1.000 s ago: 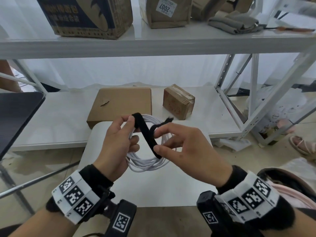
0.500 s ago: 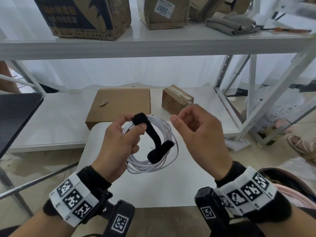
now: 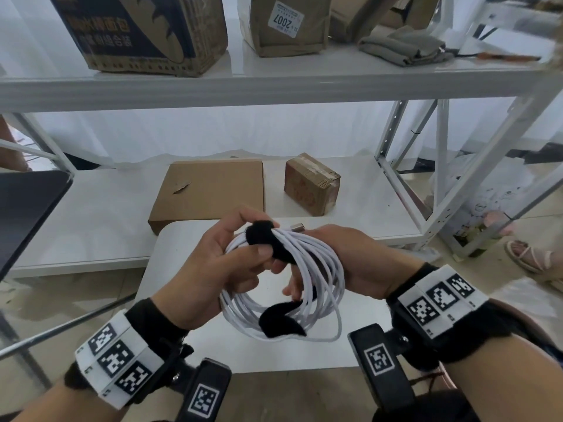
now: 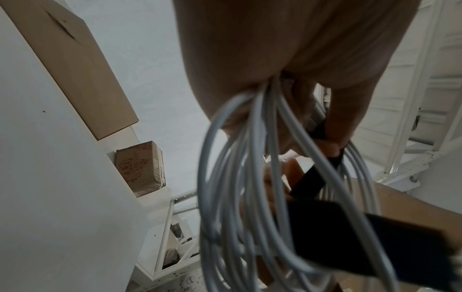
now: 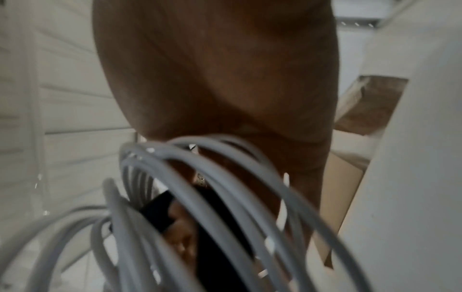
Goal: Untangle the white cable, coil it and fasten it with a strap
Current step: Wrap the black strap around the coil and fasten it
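left hand (image 3: 219, 266) fingers (image 3: 254, 252) pinch the black velcro strap (image 3: 268, 242) against the top of the coiled white cable (image 3: 320, 269). half a second ago the right hand (image 3: 344, 263) hung free and loosely curled beside the coil; now its fingers have come through the loops from the right and seem to curl round them, though the view is partly blocked. the strap's loose tail (image 3: 281, 321) dangles unfastened, so wrapping looks next. the coil hangs above the white bench (image 3: 170, 269).

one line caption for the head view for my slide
Both hands, left hand and right hand, hold a coiled white cable while a black strap is wrapped round it.
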Demonstrator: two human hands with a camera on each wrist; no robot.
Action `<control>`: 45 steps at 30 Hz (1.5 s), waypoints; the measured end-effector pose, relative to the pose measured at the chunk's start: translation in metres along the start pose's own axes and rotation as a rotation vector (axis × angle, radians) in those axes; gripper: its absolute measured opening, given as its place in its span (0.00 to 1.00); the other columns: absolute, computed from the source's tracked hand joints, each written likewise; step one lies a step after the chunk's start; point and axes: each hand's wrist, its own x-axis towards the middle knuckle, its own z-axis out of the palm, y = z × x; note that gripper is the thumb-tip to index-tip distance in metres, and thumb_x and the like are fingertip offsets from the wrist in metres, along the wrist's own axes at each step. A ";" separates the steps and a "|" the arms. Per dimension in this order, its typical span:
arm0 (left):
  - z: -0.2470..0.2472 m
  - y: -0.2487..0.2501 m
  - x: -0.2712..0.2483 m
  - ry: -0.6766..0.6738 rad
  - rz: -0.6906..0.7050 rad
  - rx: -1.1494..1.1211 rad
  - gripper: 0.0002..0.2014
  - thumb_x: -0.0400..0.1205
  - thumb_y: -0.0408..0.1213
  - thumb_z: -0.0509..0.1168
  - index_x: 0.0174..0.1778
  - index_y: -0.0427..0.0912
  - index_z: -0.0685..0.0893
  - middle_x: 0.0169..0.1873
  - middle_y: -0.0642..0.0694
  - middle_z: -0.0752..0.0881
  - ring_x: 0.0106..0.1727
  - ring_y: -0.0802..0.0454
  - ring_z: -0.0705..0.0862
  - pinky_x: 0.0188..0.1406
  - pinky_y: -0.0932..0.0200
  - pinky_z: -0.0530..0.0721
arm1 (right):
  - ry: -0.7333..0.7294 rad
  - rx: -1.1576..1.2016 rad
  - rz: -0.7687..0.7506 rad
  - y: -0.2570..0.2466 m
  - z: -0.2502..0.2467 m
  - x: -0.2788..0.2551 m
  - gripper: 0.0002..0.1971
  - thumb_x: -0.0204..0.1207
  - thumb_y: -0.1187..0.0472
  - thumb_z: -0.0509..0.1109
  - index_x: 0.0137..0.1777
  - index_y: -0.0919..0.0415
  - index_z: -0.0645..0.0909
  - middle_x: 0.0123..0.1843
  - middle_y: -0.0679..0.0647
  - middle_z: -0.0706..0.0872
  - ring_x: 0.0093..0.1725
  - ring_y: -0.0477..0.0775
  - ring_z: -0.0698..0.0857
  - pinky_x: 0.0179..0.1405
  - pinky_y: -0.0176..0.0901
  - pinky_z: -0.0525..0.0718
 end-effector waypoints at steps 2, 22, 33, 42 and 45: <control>0.000 0.001 -0.001 -0.009 0.000 -0.021 0.11 0.71 0.36 0.72 0.48 0.50 0.85 0.31 0.45 0.83 0.30 0.55 0.77 0.22 0.62 0.60 | -0.080 0.165 -0.028 0.004 -0.001 0.000 0.15 0.87 0.64 0.60 0.49 0.63 0.89 0.34 0.56 0.90 0.33 0.53 0.89 0.68 0.73 0.79; -0.002 -0.002 0.008 0.115 0.029 0.662 0.10 0.84 0.47 0.67 0.59 0.56 0.90 0.32 0.52 0.88 0.29 0.60 0.76 0.29 0.70 0.74 | 0.340 0.116 -0.426 0.007 -0.012 0.005 0.12 0.62 0.68 0.82 0.44 0.63 0.85 0.33 0.55 0.83 0.26 0.47 0.75 0.25 0.37 0.68; -0.015 -0.010 0.013 0.525 0.264 0.790 0.09 0.87 0.42 0.65 0.51 0.49 0.92 0.25 0.60 0.82 0.28 0.59 0.78 0.31 0.70 0.73 | 0.372 -0.115 -0.255 0.010 0.010 0.005 0.15 0.77 0.63 0.77 0.62 0.63 0.80 0.41 0.63 0.83 0.30 0.61 0.90 0.31 0.47 0.88; -0.007 -0.013 0.013 0.501 0.304 0.747 0.09 0.87 0.41 0.65 0.53 0.49 0.91 0.24 0.59 0.81 0.25 0.61 0.76 0.30 0.71 0.71 | 0.429 0.155 -0.211 0.014 0.017 0.013 0.14 0.81 0.59 0.73 0.52 0.73 0.83 0.30 0.59 0.82 0.37 0.62 0.86 0.45 0.58 0.92; -0.003 -0.016 0.011 0.459 0.309 0.765 0.09 0.86 0.42 0.65 0.55 0.48 0.91 0.26 0.61 0.83 0.29 0.60 0.79 0.33 0.71 0.74 | 0.461 0.087 -0.240 0.016 0.018 0.014 0.11 0.78 0.61 0.76 0.49 0.70 0.83 0.33 0.62 0.86 0.33 0.60 0.86 0.37 0.53 0.91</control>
